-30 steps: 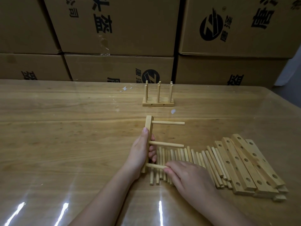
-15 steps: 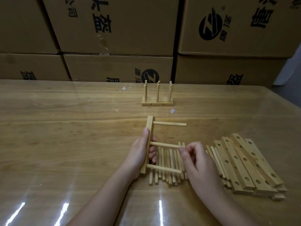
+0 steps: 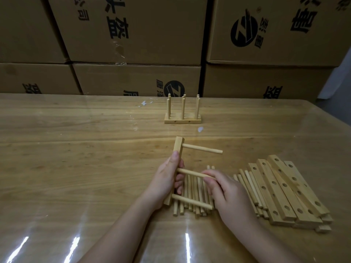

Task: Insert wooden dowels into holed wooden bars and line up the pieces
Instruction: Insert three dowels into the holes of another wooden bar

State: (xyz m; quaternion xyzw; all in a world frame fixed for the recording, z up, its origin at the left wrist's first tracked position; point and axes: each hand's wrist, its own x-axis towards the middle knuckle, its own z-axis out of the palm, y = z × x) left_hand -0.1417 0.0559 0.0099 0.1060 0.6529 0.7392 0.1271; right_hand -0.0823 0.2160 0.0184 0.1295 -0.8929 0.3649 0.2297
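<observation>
Dowels (image 3: 191, 192) lay loose in a row on the tabletop near its front edge, under the holed bar (image 3: 175, 164) that my left hand (image 3: 165, 184) gripped on edge, three dowels jutting from it toward the right. My right hand (image 3: 226, 194) pinched the free end of the middle dowel (image 3: 191, 173) between thumb and fingertips. Spare bars (image 3: 284, 190) were stacked toward the right edge, and a finished piece (image 3: 182, 112) stood near the back edge.

table (image 3: 76, 149): glossy wood | loose dowels (image 3: 191, 188) | holed bars (image 3: 284, 190) | finished rack (image 3: 182, 121)
</observation>
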